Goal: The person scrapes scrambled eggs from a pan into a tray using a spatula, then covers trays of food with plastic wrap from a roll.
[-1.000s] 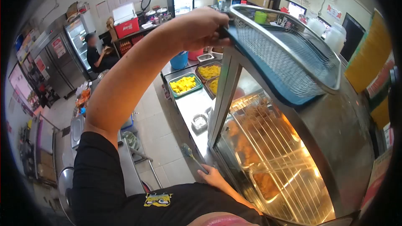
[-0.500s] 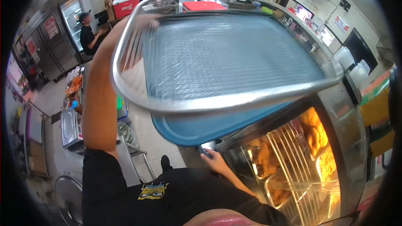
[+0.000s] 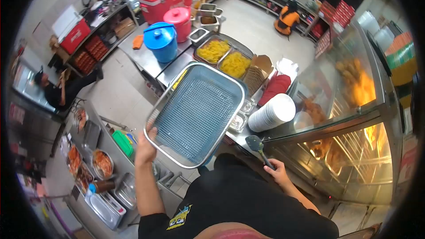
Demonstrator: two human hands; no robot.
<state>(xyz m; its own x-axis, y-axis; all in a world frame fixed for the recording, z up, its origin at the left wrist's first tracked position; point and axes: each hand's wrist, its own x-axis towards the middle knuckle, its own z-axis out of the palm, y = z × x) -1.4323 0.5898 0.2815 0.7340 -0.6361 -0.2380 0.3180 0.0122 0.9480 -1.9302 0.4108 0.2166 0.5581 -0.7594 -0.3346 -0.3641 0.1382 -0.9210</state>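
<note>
My left hand [image 3: 145, 149] is closed on the near left corner of a wire mesh basket [image 3: 195, 114] with a shiny metal rim. The basket is tilted in front of me and holds no food; a blue tray shows through and under its mesh. Lower right, my right hand [image 3: 278, 172] is wrapped round the handle of a dark grey spatula [image 3: 255, 143], its broad head pointing up and left. Between the basket and the warming cabinet stands a stack of white bowls [image 3: 271, 114].
A lit glass warming cabinet [image 3: 336, 106] with fried food stands on my right. Trays of yellow food [image 3: 214, 51], a blue bucket [image 3: 160, 43] and a red cooler [image 3: 164, 1] lie ahead. Bowls of orange food [image 3: 102, 163] stand left. Two people [image 3: 57, 89] [image 3: 287, 20] are farther off.
The basket has come down from high near my face to about waist height, with my left hand lowered. The view has turned, and the spatula now shows clearly in my right hand.
</note>
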